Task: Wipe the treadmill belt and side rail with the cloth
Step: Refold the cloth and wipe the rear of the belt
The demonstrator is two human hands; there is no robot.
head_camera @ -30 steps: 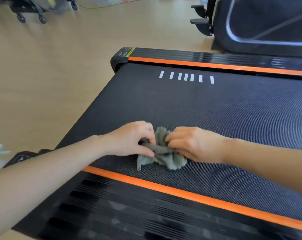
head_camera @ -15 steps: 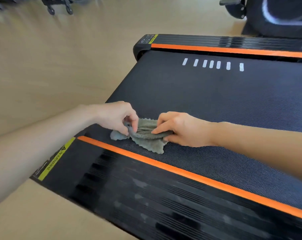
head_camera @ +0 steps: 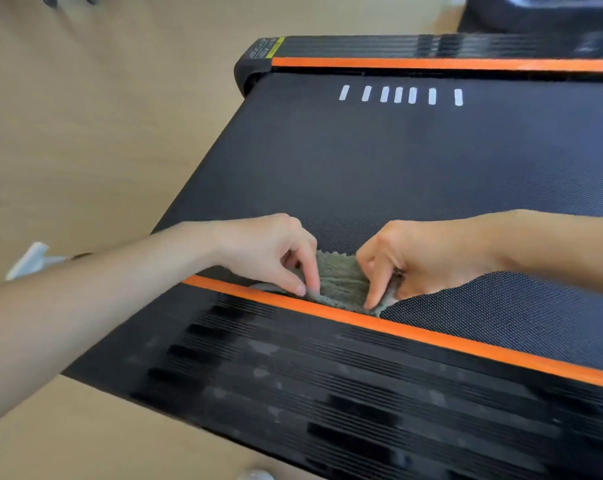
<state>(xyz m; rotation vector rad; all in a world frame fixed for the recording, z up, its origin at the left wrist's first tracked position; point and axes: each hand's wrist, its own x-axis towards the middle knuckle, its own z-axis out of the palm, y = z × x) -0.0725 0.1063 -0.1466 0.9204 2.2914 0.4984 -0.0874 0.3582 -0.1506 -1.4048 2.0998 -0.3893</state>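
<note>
Pinching the cloth point(head_camera: 340, 284), both hands' grips crowd the orange rail stripe point(head_camera: 431, 336), apparently touching it.

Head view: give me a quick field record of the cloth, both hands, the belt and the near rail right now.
cloth: grey-green cloth, lying on the belt, its near edge at the orange stripe
left hand: left hand, fingertips pinching the cloth's left part
right hand: right hand, fingertips pressing the cloth's right part
belt: black belt, white marks near its far edge
orange stripe: orange stripe, bordering the belt's near edge
near rail: ribbed black side rail, pale smudges showing, cloth not on it
</note>
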